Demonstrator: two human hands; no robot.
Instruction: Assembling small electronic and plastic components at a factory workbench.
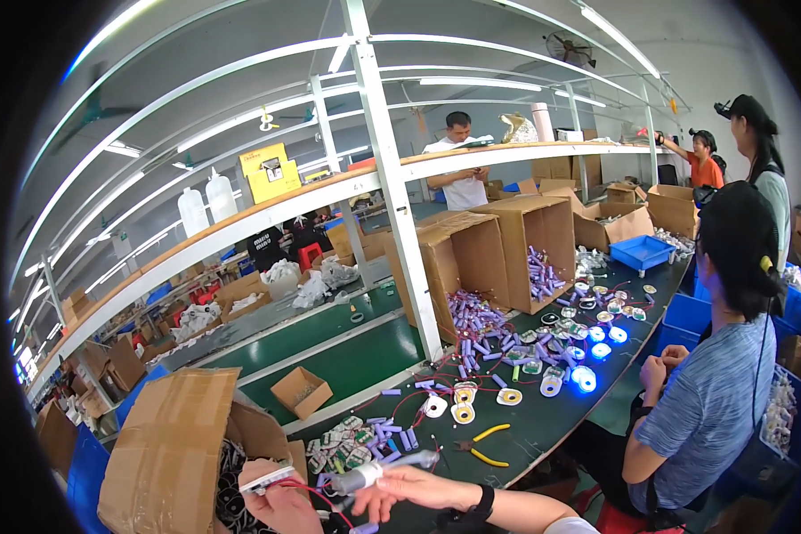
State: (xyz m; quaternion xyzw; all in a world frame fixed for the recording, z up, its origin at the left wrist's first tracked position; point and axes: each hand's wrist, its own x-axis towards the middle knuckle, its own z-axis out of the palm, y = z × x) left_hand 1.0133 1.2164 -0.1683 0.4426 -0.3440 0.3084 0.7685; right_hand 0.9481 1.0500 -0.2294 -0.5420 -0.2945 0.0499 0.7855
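My left hand (pixel 285 512) is at the lower edge, closed on a small pale board (pixel 267 479). Red wire (pixel 316 489) runs from that board toward a purple battery cell (pixel 365 528) below my hands. Just right of it, my right hand (pixel 402 489) grips a grey cylindrical tool (pixel 368 476) with a white band; its exact kind is unclear. Beyond my hands lie a heap of small green-and-white circuit boards (pixel 340 443) and loose purple cells (pixel 407 439). Yellow-handled pliers (pixel 485 445) rest on the dark green table (pixel 543 436) to the right.
A cardboard box (pixel 165 445) stands at my left. Purple cells spill from large boxes (pixel 472 249) farther along. Round white parts (pixel 463 412), several glowing blue (pixel 584 378), cover the table. A co-worker (pixel 703 383) sits at right. A post (pixel 396 178) carries a shelf.
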